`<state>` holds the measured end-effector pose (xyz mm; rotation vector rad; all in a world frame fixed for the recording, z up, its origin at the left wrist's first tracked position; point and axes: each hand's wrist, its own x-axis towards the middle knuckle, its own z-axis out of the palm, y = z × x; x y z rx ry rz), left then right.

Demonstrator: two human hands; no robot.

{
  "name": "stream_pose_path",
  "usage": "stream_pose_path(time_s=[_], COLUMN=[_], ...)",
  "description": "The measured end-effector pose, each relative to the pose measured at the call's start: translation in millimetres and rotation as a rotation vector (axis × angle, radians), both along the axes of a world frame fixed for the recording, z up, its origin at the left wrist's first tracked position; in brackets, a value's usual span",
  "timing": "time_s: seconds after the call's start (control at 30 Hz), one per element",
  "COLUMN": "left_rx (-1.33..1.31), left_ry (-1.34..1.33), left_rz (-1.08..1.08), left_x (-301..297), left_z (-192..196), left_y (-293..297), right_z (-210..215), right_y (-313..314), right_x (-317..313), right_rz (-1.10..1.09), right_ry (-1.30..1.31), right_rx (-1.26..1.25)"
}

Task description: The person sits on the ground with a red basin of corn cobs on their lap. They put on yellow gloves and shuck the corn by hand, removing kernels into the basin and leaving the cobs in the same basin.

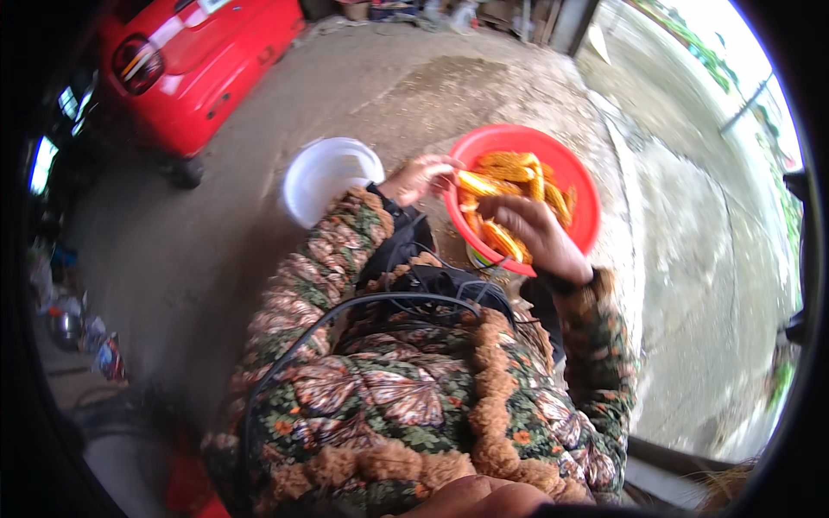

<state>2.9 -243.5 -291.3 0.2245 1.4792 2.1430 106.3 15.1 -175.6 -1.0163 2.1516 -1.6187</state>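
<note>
A red plastic basin [580,186] stands before me, right of the middle, with several orange-yellow ears of corn inside. My left hand [423,179] is at its left rim, fingers closed on the end of one ear of corn [480,183]. That ear points to the right, over the basin. Above the corn is my right hand [548,240], palm down with bent fingers close to the same ear. Motion blur hides whether those fingers grip it. Other ears [509,164] lie heaped under and beyond both hands.
To the left of the basin stands a white bucket [296,186]. A red car [194,73] is parked at the far left on the concrete floor [233,216]. Dark cables [371,300] cross my lap. Assorted items line the back wall, and a wet paved strip [691,259] runs along the right.
</note>
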Motion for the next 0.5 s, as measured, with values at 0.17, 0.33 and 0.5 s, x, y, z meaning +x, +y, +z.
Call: stream_pose_path(time_s=[0.17, 0.33, 0.5], left_rx=[0.038, -0.107, -0.264], left_ry=[0.148, 0.041, 0.014], left_rz=[-0.135, -0.445, -0.697], left_x=[1.3, 42.0, 51.9], left_z=[0.8, -29.8, -37.9], left_y=[33.3, 82.9, 83.4], right_z=[-156.5, -250.3, -253.4], right_y=[65.9, 75.9, 48.1], right_x=[-97.3, -96.8, -63.3], right_rz=[-0.551, -0.406, -0.519], right_ry=[-0.415, -0.035, -0.061], right_rx=[0.218, 0.647, 0.855])
